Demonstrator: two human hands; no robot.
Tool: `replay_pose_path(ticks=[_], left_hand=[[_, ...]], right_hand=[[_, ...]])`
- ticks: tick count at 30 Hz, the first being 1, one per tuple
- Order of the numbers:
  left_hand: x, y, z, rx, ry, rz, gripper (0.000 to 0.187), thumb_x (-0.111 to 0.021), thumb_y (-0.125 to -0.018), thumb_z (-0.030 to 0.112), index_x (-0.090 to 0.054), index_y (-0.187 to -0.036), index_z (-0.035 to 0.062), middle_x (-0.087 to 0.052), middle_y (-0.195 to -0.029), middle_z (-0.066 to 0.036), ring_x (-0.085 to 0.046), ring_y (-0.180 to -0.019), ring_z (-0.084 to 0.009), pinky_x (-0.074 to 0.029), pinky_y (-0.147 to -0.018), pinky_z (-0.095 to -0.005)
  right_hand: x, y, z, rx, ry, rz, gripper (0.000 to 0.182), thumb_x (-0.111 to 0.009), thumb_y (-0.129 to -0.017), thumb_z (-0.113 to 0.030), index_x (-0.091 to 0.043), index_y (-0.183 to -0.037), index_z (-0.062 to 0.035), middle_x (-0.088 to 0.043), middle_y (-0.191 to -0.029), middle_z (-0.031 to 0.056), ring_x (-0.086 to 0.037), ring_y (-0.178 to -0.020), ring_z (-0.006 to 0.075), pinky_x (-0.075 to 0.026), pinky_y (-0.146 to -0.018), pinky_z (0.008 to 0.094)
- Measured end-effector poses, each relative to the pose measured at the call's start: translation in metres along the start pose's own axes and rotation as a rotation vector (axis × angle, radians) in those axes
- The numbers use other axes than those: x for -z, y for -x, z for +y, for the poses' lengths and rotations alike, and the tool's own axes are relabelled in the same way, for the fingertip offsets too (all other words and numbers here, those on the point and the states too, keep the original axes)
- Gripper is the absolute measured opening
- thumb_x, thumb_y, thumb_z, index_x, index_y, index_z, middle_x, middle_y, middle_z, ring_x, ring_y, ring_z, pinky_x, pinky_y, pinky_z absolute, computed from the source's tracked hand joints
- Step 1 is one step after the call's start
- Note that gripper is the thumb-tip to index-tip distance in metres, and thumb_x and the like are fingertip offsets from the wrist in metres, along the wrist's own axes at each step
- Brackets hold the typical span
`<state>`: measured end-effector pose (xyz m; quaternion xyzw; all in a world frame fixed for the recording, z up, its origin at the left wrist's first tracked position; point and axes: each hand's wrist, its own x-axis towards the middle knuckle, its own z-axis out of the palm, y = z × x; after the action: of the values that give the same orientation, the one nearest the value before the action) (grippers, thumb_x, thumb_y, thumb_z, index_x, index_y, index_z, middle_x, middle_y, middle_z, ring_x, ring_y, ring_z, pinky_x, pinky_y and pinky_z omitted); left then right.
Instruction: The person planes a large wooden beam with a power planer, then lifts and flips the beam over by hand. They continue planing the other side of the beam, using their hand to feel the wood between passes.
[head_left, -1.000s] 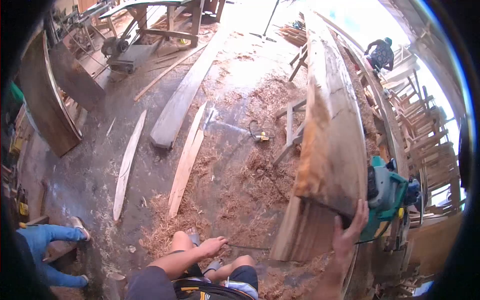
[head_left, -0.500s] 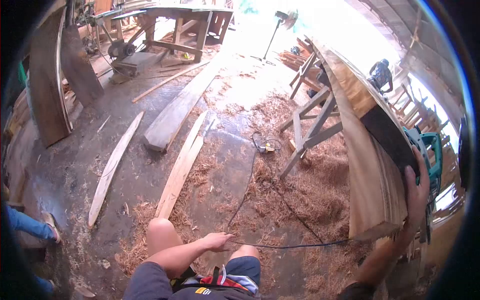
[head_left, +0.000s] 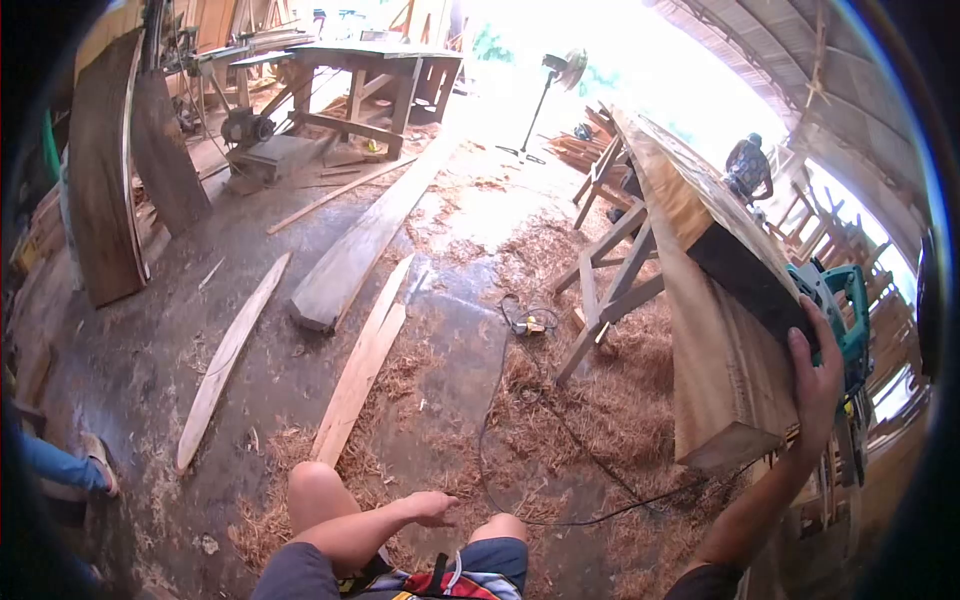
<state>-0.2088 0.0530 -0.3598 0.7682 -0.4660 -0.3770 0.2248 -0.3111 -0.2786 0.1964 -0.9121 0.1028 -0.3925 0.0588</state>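
Two bare hands in view. Right hand (head_left: 822, 375): against the right corner of the upper board's dark end (head_left: 755, 285), thumb spread from the fingers. Green power tool (head_left: 850, 315) just past those fingertips; any brand on it too small to read. Lower pale board (head_left: 725, 370) sits under the dark end, its near end sticking out; sawhorse (head_left: 612, 290) at its left edge. Left hand (head_left: 430, 507): over the lap, palm down, fingers extended close together; can't tell if they pinch anything underneath. Black cord (head_left: 570, 523) loops on the floor (head_left: 450, 420) just beside it. Shavings (head_left: 630, 400) cover the floor's right side.
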Motion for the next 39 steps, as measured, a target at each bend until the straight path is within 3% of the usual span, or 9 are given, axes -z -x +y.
replay_pose_path(ticks=[4, 11, 17, 20, 26, 33, 39], left_hand=[[-0.007, 0.005, -0.015, -0.042, 0.003, 0.057, 0.071, -0.067, -0.089, 0.053, -0.050, -0.142, 0.0088, -0.063, -0.128, -0.024, -0.059, -0.119, -0.0419, -0.048, -0.101, -0.0497], [0.000, 0.018, -0.016, 0.126, -0.009, -0.034, 0.069, -0.067, -0.088, 0.052, -0.052, -0.140, 0.0088, -0.062, -0.131, -0.022, -0.058, -0.121, -0.0405, -0.048, -0.102, -0.0489], [-0.013, 0.011, -0.038, 0.073, 0.203, -0.008, 0.044, -0.069, -0.086, 0.038, -0.068, -0.119, 0.0083, -0.071, -0.114, -0.017, -0.067, -0.108, -0.0364, -0.053, -0.092, -0.0445], [0.000, 0.023, -0.021, 0.017, 0.165, 0.039, 0.033, -0.069, -0.085, 0.033, -0.072, -0.108, 0.0081, -0.074, -0.103, -0.016, -0.070, -0.097, -0.0350, -0.055, -0.083, -0.0440], [-0.003, 0.018, -0.023, 0.018, 0.094, 0.031, 0.032, -0.070, -0.086, 0.035, -0.072, -0.101, 0.0072, -0.073, -0.098, -0.017, -0.070, -0.093, -0.0363, -0.055, -0.079, -0.0459], [0.000, 0.018, -0.020, 0.102, 0.046, 0.035, 0.053, -0.071, -0.086, 0.047, -0.064, -0.121, 0.0083, -0.071, -0.109, -0.018, -0.067, -0.103, -0.0388, -0.054, -0.088, -0.0476], [-0.005, 0.009, -0.032, 0.087, 0.093, 0.008, 0.056, -0.070, -0.086, 0.045, -0.061, -0.128, 0.0085, -0.070, -0.115, -0.018, -0.066, -0.109, -0.0381, -0.053, -0.091, -0.0469]], right_hand=[[-0.002, 0.001, -0.005, 0.031, -0.006, 0.030, 0.048, -0.062, -0.097, -0.028, -0.059, -0.136, -0.0006, -0.061, -0.136, 0.0180, -0.052, -0.131, 0.0271, -0.034, -0.113, 0.0369], [-0.004, 0.001, 0.001, 0.027, -0.026, 0.071, 0.046, -0.061, -0.098, -0.029, -0.059, -0.135, -0.0010, -0.062, -0.133, 0.0178, -0.055, -0.127, 0.0260, -0.037, -0.111, 0.0363], [-0.002, -0.001, 0.005, 0.016, -0.004, 0.060, 0.045, -0.062, -0.098, -0.027, -0.061, -0.134, -0.0007, -0.063, -0.132, 0.0180, -0.057, -0.125, 0.0263, -0.038, -0.110, 0.0364], [-0.002, 0.002, -0.002, 0.004, -0.011, 0.076, 0.046, -0.062, -0.097, -0.029, -0.061, -0.134, -0.0008, -0.064, -0.131, 0.0180, -0.057, -0.125, 0.0267, -0.038, -0.110, 0.0367], [-0.003, 0.002, 0.000, -0.020, -0.003, 0.069, 0.042, -0.059, -0.099, -0.026, -0.061, -0.133, -0.0012, -0.063, -0.132, 0.0155, -0.056, -0.126, 0.0245, -0.038, -0.109, 0.0345], [-0.003, 0.002, 0.006, 0.005, -0.014, 0.086, 0.040, -0.060, -0.099, -0.024, -0.061, -0.132, -0.0012, -0.064, -0.131, 0.0147, -0.057, -0.125, 0.0241, -0.040, -0.108, 0.0342], [-0.005, 0.001, 0.007, -0.013, -0.019, 0.105, 0.041, -0.062, -0.096, -0.024, -0.063, -0.131, -0.0019, -0.064, -0.131, 0.0161, -0.058, -0.124, 0.0263, -0.039, -0.109, 0.0364]])
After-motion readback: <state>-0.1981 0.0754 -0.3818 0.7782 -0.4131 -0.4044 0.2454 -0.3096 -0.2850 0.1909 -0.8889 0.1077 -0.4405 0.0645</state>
